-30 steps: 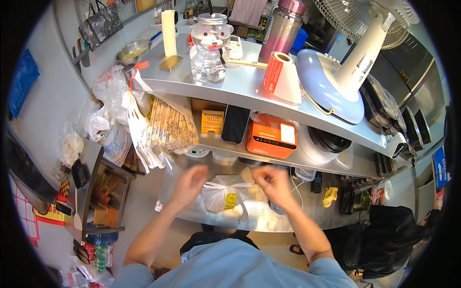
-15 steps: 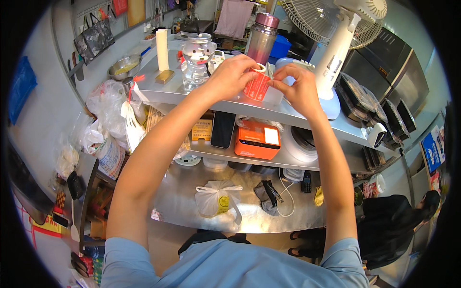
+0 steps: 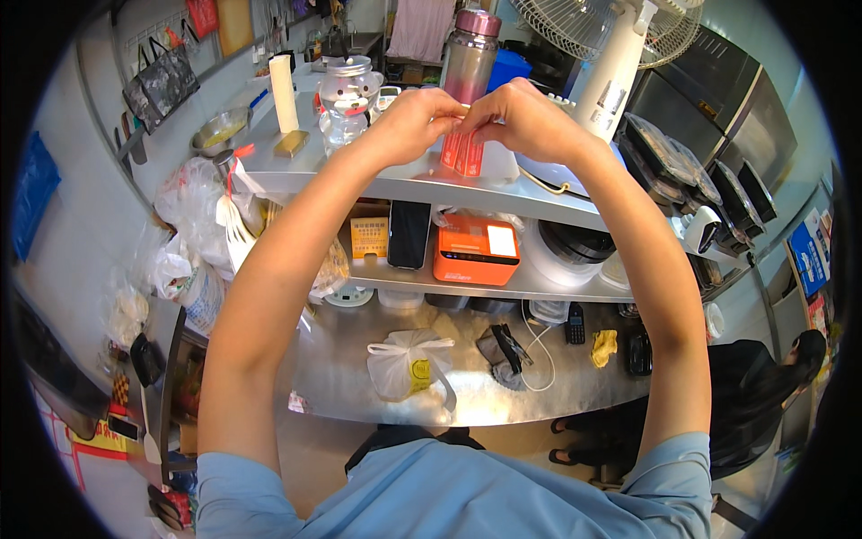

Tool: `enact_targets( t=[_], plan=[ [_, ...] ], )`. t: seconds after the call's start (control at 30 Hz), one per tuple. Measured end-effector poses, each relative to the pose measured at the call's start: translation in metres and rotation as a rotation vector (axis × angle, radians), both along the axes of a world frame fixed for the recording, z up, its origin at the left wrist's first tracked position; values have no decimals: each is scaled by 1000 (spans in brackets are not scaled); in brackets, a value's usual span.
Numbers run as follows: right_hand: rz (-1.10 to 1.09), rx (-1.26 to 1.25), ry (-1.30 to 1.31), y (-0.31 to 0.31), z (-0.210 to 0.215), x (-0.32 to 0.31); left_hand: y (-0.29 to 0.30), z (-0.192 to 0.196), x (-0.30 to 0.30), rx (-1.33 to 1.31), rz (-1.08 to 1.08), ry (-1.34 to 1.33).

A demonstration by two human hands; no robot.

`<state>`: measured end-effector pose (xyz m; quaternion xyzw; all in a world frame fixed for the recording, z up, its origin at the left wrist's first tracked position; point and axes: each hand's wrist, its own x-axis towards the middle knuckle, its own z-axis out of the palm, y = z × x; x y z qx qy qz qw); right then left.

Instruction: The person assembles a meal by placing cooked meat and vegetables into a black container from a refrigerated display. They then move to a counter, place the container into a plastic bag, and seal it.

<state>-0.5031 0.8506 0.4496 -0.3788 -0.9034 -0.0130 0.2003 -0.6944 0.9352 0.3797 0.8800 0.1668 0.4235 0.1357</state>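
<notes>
Pinching a red-orange paper strip [image 3: 467, 151], both hands' fingers [image 3: 449, 103] meet above it.

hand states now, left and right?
Left hand: closed, pinching the red strips on the top shelf.
Right hand: closed on the same red strips.

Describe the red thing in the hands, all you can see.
The red stack looks like thin red-and-white paper sleeves or cups, standing upright on the top shelf. Left hand and right hand pinch its top edge from both sides, hiding the upper part. A pink bottle stands behind.
</notes>
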Motion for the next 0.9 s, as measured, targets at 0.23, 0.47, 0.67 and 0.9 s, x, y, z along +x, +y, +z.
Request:
enact_targets(
  t=[0.23,0.47,0.67,0.9],
  plan=[
    [214,658,-118,-70,-50,-40,11,-13,-11,132,102,41],
    [-443,-871,1200,-146,-357,16,-131,-79,-34,42,245,-654],
    [-579,-1383,1856,-113,-529,-5,-178,-416,-88,-314,933,115],
    [-474,-1193,1585,-88,-427,-27,-170,-436,-76,-1395,422,-518]
  ],
)
